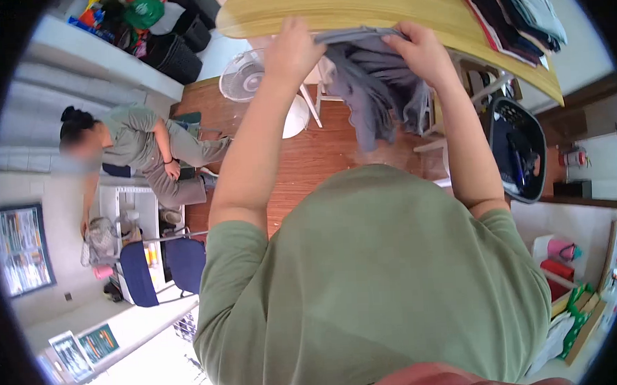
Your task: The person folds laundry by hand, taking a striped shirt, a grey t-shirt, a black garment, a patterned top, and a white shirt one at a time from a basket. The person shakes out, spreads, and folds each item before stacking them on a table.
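A crumpled grey-blue garment hangs in the air by its upper edge, in front of the near edge of a long wooden table. My left hand is closed on its upper left corner, slightly blurred. At the upper right of the cloth, my right hand pinches the edge between thumb and fingers. The lower part of the garment dangles in loose folds above the wooden floor.
Folded clothes are stacked on the table's right end. Below them stands a dark laundry basket. A white fan is left of the table legs. A seated person and blue chairs are at the left.
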`<state>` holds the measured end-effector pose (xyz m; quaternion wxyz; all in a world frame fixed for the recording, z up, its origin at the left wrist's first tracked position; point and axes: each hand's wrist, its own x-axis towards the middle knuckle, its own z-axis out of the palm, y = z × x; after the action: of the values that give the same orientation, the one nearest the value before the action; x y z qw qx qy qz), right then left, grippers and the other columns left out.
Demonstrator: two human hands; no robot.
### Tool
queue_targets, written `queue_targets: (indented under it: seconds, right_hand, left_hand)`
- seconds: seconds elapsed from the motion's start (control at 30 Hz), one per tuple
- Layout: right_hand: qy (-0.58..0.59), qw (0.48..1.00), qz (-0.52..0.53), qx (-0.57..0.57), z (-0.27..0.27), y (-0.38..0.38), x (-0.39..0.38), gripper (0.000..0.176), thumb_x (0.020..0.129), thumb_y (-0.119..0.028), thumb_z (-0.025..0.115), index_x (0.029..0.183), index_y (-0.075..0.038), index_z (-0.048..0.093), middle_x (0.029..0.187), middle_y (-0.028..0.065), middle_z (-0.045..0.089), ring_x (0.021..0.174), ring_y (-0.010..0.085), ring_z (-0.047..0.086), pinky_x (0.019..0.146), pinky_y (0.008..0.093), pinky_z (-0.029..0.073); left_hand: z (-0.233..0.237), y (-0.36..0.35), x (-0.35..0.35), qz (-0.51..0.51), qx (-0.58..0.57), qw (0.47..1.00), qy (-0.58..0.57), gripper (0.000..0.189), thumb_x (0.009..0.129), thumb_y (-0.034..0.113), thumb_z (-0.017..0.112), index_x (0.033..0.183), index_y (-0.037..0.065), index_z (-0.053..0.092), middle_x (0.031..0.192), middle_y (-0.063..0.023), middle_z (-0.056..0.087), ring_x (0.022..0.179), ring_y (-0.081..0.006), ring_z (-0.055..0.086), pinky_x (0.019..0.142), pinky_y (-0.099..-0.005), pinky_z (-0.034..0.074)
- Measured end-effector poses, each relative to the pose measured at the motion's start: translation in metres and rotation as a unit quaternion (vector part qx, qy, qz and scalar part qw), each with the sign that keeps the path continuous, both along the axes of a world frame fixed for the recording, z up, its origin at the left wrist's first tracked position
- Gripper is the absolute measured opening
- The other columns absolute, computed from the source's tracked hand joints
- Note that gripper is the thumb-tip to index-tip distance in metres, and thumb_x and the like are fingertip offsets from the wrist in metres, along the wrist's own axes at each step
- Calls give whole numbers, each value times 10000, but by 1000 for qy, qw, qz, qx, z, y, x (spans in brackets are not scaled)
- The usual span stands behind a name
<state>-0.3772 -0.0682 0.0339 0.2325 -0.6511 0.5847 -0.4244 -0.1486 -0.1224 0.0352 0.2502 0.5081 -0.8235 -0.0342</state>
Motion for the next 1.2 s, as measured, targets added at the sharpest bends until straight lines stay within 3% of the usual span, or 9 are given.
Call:
queue_targets:
  seconds: [0.23, 0.3, 0.4, 0.47, 0.57, 0.77, 0.87, 1.0, 1.2]
  right_hand:
    - [-106, 958, 259, 61, -39, 36, 96, 213, 913, -220, 614, 865, -13, 607, 737, -34, 581, 712, 50, 480, 618, 267, 442]
    - [-76, 862, 432, 255, -8, 68, 113, 202, 916, -220, 617, 942, -23, 653, 794, -55, 596, 755, 34, 504, 662, 247, 457]
    - [-66, 830, 462, 306, -9, 65, 113, 210, 908, -240, 617, 914, -33, 647, 720, 18, 620, 698, 96, 593, 616, 267, 493]
    - [-249, 860, 316, 313, -31, 33, 95, 232, 902, -236, 628, 961, -12, 644, 837, 68, 666, 783, 147, 639, 669, 287, 517]
    - [-511, 741, 229, 370, -48, -9, 68, 222, 891, -177, 616, 1030, -5, 633, 965, 135, 678, 912, 233, 660, 767, 348, 527]
    - [254, 919, 299, -35, -105, 11, 54, 299, 767, -122, 656, 1026, 21, 614, 953, 250, 636, 901, 222, 662, 752, 325, 524]
    - [122, 936, 65, 322, -133, -24, 24, 353, 787, -135, 637, 1094, 32, 592, 1061, 239, 630, 945, 259, 647, 784, 328, 512]
    - [-562, 662, 179, 463, -122, 9, -7, 383, 880, -167, 547, 1189, 58, 513, 1119, 177, 633, 949, 323, 650, 784, 441, 547]
    - [-548, 654, 373, 364, -61, 3, 17, 322, 873, -117, 601, 1179, -25, 563, 1125, 112, 631, 995, 235, 630, 871, 394, 517]
  left_hand:
    - [-98, 76, -12, -55, 423, 377, 822, 321, 978, 282, 420, 1168, 45, 522, 1065, -97, 598, 942, -254, 587, 855, -395, 483]
    - [-110, 82, -6, -78, 153, 858, 484, 357, 975, 246, 446, 1271, 51, 494, 1185, -100, 571, 1115, -250, 537, 972, -372, 429]
    - [-125, 83, 19, -38, 195, 838, 509, 381, 919, 187, 527, 1266, 31, 493, 1213, -97, 564, 1066, -210, 541, 899, -331, 442]
    - [-141, 81, 19, -75, 383, 390, 834, 292, 897, 147, 540, 1149, 0, 556, 1065, -88, 620, 899, -221, 589, 744, -354, 502]
    - [-40, 142, -3, 198, 474, 744, 427, 300, 899, 125, 567, 1168, -6, 556, 1077, -109, 631, 918, -183, 615, 774, -343, 518]
    - [24, 219, 57, -103, 88, 513, 848, 289, 886, 24, 565, 1173, 46, 576, 1062, -114, 646, 1002, -217, 626, 875, -345, 502]
    - [40, 255, 67, -46, 32, 568, 821, 282, 880, -15, 557, 1155, 40, 589, 1071, -116, 644, 1002, -222, 632, 871, -356, 521]
    - [-28, 274, 147, 233, 120, 684, 681, 254, 862, -26, 575, 1115, -21, 593, 1054, -124, 649, 948, -218, 647, 796, -343, 549]
    - [-127, 266, 177, 511, 98, 777, 355, 232, 879, 144, 644, 1023, -36, 609, 938, -124, 641, 730, -198, 629, 633, -284, 523]
